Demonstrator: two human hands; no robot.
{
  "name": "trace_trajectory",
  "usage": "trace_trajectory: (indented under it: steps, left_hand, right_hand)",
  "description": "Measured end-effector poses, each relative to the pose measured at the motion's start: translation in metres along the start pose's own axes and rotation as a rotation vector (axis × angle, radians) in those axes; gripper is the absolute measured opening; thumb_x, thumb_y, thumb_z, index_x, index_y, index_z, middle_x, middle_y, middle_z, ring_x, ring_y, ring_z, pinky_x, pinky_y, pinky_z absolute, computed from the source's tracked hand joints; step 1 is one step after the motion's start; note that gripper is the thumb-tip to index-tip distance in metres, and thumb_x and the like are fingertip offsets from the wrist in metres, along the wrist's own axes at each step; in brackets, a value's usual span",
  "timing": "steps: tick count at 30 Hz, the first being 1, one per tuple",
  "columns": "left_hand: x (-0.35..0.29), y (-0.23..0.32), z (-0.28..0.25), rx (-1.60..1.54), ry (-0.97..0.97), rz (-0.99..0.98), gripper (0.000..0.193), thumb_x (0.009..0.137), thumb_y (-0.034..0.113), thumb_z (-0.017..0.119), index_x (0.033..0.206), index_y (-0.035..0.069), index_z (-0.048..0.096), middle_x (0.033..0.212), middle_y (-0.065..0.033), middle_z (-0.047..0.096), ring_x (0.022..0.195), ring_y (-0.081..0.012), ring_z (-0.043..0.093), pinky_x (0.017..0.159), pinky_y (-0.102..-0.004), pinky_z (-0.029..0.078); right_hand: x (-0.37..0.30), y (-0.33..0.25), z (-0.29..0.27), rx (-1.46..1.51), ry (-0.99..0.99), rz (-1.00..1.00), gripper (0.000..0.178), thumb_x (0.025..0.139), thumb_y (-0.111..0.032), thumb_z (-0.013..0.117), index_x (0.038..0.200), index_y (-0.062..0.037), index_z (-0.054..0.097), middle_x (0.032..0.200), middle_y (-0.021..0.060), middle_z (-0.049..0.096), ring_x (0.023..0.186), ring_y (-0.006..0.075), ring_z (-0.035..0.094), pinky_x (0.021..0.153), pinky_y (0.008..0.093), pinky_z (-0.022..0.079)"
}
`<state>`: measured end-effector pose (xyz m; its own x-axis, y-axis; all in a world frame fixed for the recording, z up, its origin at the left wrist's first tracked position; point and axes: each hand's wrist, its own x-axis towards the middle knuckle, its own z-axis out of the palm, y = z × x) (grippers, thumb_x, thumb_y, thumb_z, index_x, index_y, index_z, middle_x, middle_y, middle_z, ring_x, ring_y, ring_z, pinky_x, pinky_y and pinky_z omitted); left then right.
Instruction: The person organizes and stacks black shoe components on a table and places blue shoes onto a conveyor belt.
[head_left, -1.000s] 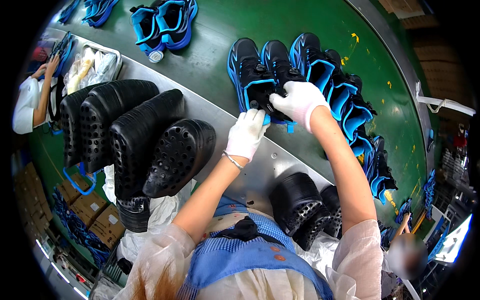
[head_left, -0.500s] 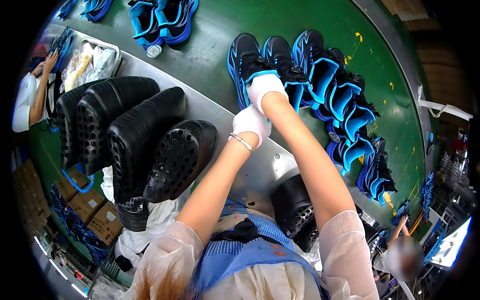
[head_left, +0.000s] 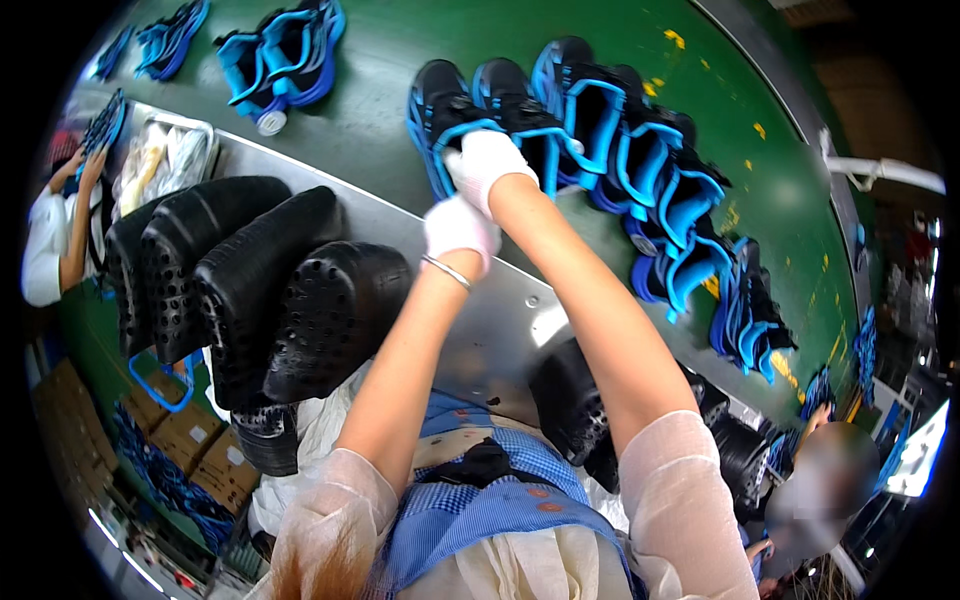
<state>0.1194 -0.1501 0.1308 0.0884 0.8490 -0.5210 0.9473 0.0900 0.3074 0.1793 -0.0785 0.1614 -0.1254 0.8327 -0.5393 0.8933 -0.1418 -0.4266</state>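
Note:
Both my hands wear white gloves and meet at the heel end of a black-and-blue sports shoe [head_left: 438, 100], the leftmost of a row on the green belt. My right hand [head_left: 490, 165] is closed at the shoe's collar. Just below it, my left hand [head_left: 460, 230] is curled against the heel; a bracelet circles that wrist. The fingertips of both hands are hidden. Close on the right stands another shoe [head_left: 505, 95] of the same kind, and beyond it several more [head_left: 595, 110] follow in a curving line.
Black shoe lasts [head_left: 345, 300] stand on the metal ledge [head_left: 375, 195] to my left, with more lasts [head_left: 570, 395] at front right. A tray of pale packets [head_left: 165, 160] and a shoe pair [head_left: 285, 55] are at upper left. Co-workers appear at far left and lower right.
The view has shifted, so the shoes and my hands appear further left. Both hands stay together at the leftmost shoe's heel end.

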Motion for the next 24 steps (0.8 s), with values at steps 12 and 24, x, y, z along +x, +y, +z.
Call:
trace_trajectory:
  steps: [12, 24]
  left_hand:
    - [0.007, -0.019, -0.027, 0.194, 0.847, 0.192, 0.035, 0.086, 0.026, 0.059, 0.118, 0.014, 0.064, 0.119, -0.012, 0.06, 0.106, -0.0332, 0.056, 0.094, -0.0414, 0.043]
    - [-0.098, 0.011, 0.031, -0.159, 0.51, 0.502, 0.025, 0.087, 0.011, 0.058, 0.11, 0.004, 0.066, 0.117, -0.0153, 0.059, 0.108, -0.0303, 0.056, 0.094, -0.037, 0.043]
  right_hand:
    - [-0.407, 0.213, -0.119, -0.082, 1.002, 0.333, 0.025, 0.087, -0.016, 0.061, 0.109, -0.0042, 0.063, 0.099, 0.013, 0.067, 0.092, 0.0266, 0.065, 0.082, 0.0338, 0.051]
    - [-0.608, 0.342, -0.037, 0.039, 1.035, 0.726, 0.049, 0.076, -0.023, 0.071, 0.119, -0.0037, 0.058, 0.105, 0.0135, 0.062, 0.097, 0.0261, 0.06, 0.088, 0.0354, 0.047]
